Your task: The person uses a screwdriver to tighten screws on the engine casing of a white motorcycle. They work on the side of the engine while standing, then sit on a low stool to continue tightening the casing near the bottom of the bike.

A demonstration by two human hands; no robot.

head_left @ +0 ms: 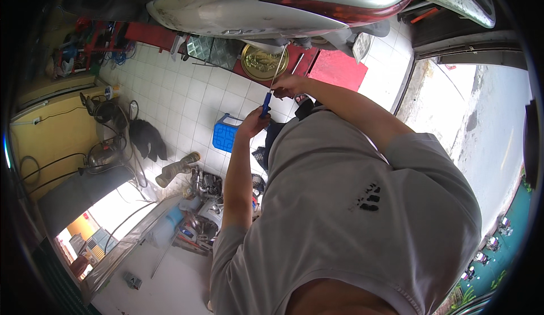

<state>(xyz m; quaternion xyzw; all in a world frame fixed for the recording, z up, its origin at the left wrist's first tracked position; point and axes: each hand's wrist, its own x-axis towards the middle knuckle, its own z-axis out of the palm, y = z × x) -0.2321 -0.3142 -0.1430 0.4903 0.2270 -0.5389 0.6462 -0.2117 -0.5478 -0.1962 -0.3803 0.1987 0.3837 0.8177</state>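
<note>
A long screwdriver (266, 103) with a blue handle slants up toward the underside of a silver motorbike body (272, 15). My left hand (254, 123) is closed around the lower end of the handle. Higher up, the fingers of my right hand (289, 85) pinch the thin metal shaft just above the handle. The shaft's tip reaches the bike's lower edge, where I cannot make out what it touches. A red tail light (340, 12) runs along the bike's side.
Beneath the bike lies a red platform (339, 68) with a round gold tray (264, 63). A blue stool (225, 133) stands on the tiled floor, near my left hand. Farther left are boots (177, 170), engine parts (207, 183) and an air compressor (107, 155) with hoses.
</note>
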